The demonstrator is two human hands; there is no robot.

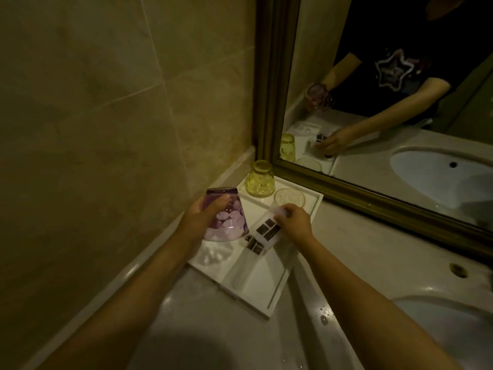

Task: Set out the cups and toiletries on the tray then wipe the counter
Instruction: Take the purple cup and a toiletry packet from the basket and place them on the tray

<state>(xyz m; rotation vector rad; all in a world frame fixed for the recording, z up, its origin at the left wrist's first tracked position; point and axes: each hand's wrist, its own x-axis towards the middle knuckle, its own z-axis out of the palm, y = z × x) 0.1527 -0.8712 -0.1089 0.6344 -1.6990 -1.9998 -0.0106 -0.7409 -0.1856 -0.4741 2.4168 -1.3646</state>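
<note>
Left hand (206,216), fingers wrapped round purple cup (224,218), mouth down, above tray (269,287) left edge. Right hand (294,222), fingers pinching sachets (264,233) mid-tray, long axis along tray. Yellow cup (260,178) in far corner; coaster (289,196) beside it, nearer right hand.

A bathroom is showing here: a framed mirror (373,108) is standing over a stone counter (360,249) with a sunken basin (448,324), tiled wall (106,102) meeting the counter's left edge.

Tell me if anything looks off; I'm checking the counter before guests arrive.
Water drops lie on the counter beside the tray, near the sink. The tray sits askew to the wall.
</note>
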